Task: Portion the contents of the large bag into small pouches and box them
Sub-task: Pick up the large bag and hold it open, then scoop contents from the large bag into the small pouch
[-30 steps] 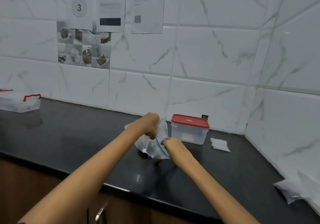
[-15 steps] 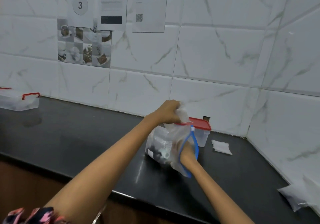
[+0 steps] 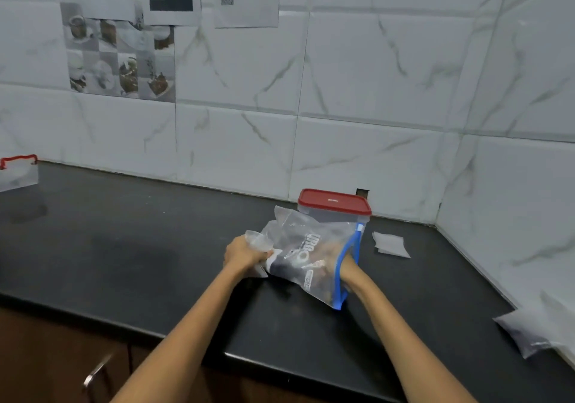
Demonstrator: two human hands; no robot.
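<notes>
**One hand inside the large bag, the other holding it down**

In the middle of the frame, a little to the right, the large bag (image 3: pixel 306 254) lies on the dark counter (image 3: pixel 124 247) with its blue zip mouth turned to the right. The right hand (image 3: pixel 334 251) is pushed in through this mouth up to the wrist. It shows only dimly through the plastic, so I cannot tell if its fingers are closed on some of the contents or are apart. The left hand (image 3: pixel 244 254) is clamped on the crumpled closed end of the bag at the left; I judge this is to keep the bag from sliding while the other hand reaches in.

Just behind the bag stands the box with the red lid (image 3: pixel 335 208), with the lid on it. To the right of the box, a flat small pouch (image 3: pixel 390 244) lies on the counter, probably placed near so that a portion can go into it quickly. At the lower right edge lies another plastic packet (image 3: pixel 525 331), well apart. At the far left edge a clear container with red handle (image 3: pixel 18 172) is partly seen.
</notes>
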